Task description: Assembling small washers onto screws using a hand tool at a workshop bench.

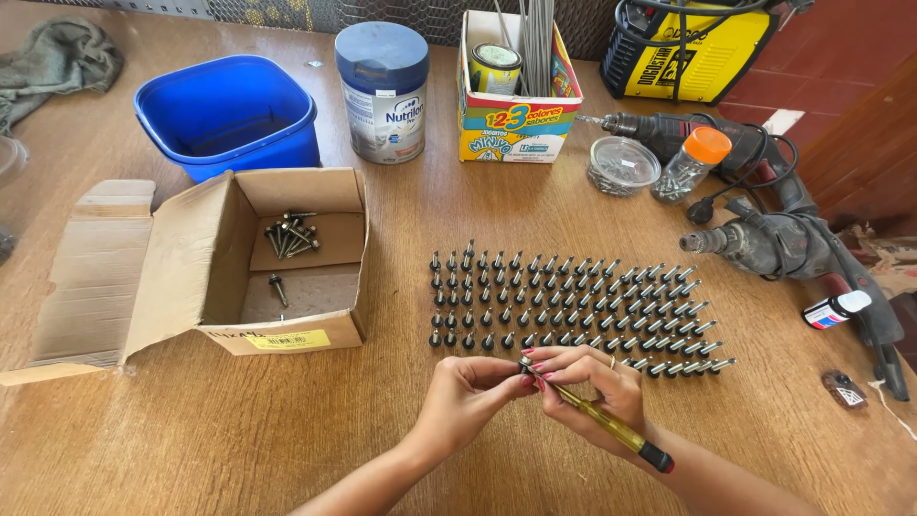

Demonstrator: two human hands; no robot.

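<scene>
The screwdriver (594, 413), yellow-handled and thin, looks light and stiff, best gripped along its handle; the right hand (597, 382) is closed around it just in front of the rows of screws (568, 301), tip toward the left hand (470, 392), whose fingers pinch something small at the tip, likely a screw. Left of the rows, the open cardboard box (205, 258) holds a few screws; behind it stands a blue tub (229, 115), contents unseen

— The table (287, 430)?
— Worn, matt wood. The box (191, 277) is plain brown cardboard.
— And the screws (564, 301)?
— Dull metal. The bucket (229, 115) is glossy blue plastic; the screwdriver (602, 416) handle clear yellow plastic.
</scene>
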